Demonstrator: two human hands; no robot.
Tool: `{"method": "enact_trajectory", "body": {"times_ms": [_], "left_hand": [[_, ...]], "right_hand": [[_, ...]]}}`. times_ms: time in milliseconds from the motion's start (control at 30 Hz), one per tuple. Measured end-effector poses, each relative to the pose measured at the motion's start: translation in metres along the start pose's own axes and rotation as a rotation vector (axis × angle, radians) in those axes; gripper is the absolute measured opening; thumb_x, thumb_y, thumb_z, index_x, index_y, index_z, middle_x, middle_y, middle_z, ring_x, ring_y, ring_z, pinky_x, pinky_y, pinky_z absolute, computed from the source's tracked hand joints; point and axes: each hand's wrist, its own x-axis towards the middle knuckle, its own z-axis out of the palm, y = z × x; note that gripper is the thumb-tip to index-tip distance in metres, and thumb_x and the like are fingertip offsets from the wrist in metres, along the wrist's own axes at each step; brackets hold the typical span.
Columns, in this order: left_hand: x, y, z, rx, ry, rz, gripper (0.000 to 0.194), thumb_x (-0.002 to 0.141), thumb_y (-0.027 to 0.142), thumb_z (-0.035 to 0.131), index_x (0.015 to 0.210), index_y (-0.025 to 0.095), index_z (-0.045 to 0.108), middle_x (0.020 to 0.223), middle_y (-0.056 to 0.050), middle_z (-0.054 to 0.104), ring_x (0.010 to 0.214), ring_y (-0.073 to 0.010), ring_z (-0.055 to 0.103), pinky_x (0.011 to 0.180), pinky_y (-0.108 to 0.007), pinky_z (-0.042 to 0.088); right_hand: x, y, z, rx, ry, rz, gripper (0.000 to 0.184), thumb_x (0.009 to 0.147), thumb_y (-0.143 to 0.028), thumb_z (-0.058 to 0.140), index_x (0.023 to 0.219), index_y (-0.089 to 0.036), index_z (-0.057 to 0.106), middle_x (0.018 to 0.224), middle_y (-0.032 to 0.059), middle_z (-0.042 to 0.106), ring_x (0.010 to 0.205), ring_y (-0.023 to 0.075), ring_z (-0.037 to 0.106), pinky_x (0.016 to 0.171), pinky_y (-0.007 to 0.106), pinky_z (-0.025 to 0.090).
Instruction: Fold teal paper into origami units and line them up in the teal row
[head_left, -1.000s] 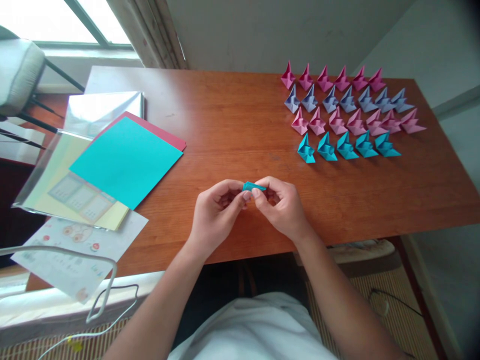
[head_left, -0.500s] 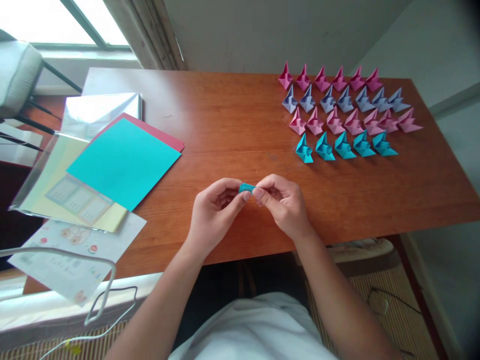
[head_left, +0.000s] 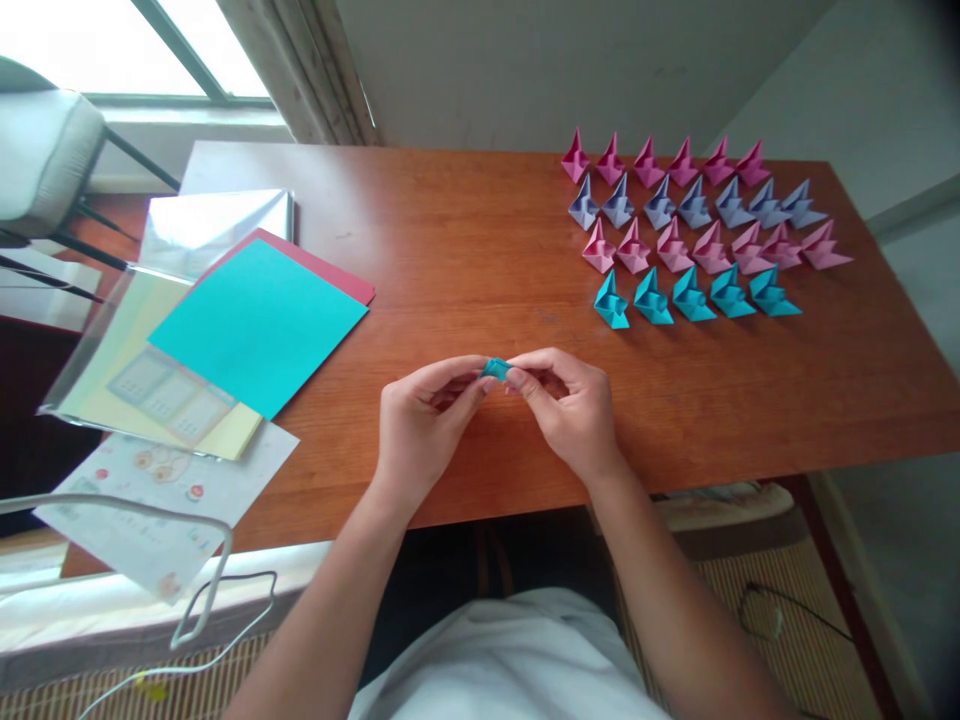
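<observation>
A small folded teal paper piece (head_left: 495, 368) is pinched between the fingertips of both hands just above the wooden table (head_left: 465, 250). My left hand (head_left: 420, 425) grips it from the left and my right hand (head_left: 570, 410) from the right; most of the piece is hidden by the fingers. Far right on the table stand rows of folded paper figures: pink ones (head_left: 664, 160), lilac ones (head_left: 694, 205), more pink ones (head_left: 712, 245) and teal ones (head_left: 694, 295).
A teal paper sheet (head_left: 259, 325) lies on a red sheet at the left, over a clear plastic sleeve (head_left: 210, 220) and yellow printed sheets (head_left: 150, 400). A white printed sheet (head_left: 165, 495) overhangs the near edge. A chair (head_left: 45, 150) stands far left, a white cable (head_left: 210, 600) below.
My fingers have closed in on the teal piece, so less of it shows. The hands stay in the same spot.
</observation>
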Motion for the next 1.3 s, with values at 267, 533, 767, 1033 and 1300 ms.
{"method": "enact_trajectory", "body": {"times_ms": [267, 533, 767, 1033, 1300], "left_hand": [[0.0021, 0.0029, -0.0044, -0.123, -0.038, -0.088, 0.011, 0.079, 0.023, 0.084, 0.088, 0.018, 0.080, 0.077, -0.002, 0.079, 0.063, -0.0113, 0.069, 0.062, -0.020, 0.058], [0.0020, 0.0020, -0.0019, 0.091, -0.020, 0.132, 0.011, 0.089, 0.022, 0.073, 0.099, 0.019, 0.079, 0.095, -0.005, 0.079, 0.083, -0.0151, 0.074, 0.073, -0.023, 0.060], [0.0025, 0.0019, -0.0025, 0.336, 0.034, 0.319, 0.011, 0.090, 0.013, 0.070, 0.093, 0.021, 0.077, 0.092, -0.001, 0.078, 0.079, -0.0106, 0.070, 0.073, -0.020, 0.058], [0.0013, 0.0009, -0.0023, 0.400, -0.010, 0.311, 0.011, 0.092, 0.015, 0.067, 0.095, 0.020, 0.076, 0.095, -0.003, 0.077, 0.083, -0.0126, 0.071, 0.077, -0.022, 0.059], [0.0009, -0.0015, -0.0026, 0.507, -0.055, 0.315, 0.018, 0.096, 0.017, 0.059, 0.101, 0.021, 0.075, 0.102, -0.004, 0.077, 0.089, -0.0152, 0.072, 0.080, -0.024, 0.056]], "right_hand": [[-0.0003, 0.0006, 0.0004, 0.090, -0.001, 0.036, 0.007, 0.092, -0.030, 0.073, 0.095, -0.024, 0.076, 0.083, -0.0006, 0.077, 0.072, 0.0137, 0.072, 0.068, 0.026, 0.059], [-0.0014, 0.0038, 0.0032, -0.047, -0.023, 0.030, 0.012, 0.096, -0.035, 0.066, 0.102, -0.025, 0.071, 0.095, 0.0020, 0.078, 0.083, 0.0173, 0.075, 0.072, 0.030, 0.061], [0.0021, -0.0005, 0.0003, -0.254, 0.024, -0.216, 0.015, 0.099, -0.023, 0.060, 0.108, -0.027, 0.072, 0.114, 0.0045, 0.074, 0.109, 0.0203, 0.068, 0.080, 0.032, 0.059], [0.0044, 0.0042, -0.0007, -0.383, 0.020, -0.264, 0.013, 0.099, -0.023, 0.062, 0.104, -0.027, 0.073, 0.098, 0.0050, 0.068, 0.094, 0.0202, 0.065, 0.082, 0.036, 0.056], [0.0057, 0.0045, -0.0003, -0.449, -0.035, -0.248, 0.013, 0.098, -0.019, 0.061, 0.099, -0.026, 0.073, 0.094, 0.0054, 0.069, 0.091, 0.0210, 0.063, 0.082, 0.037, 0.053]]}}
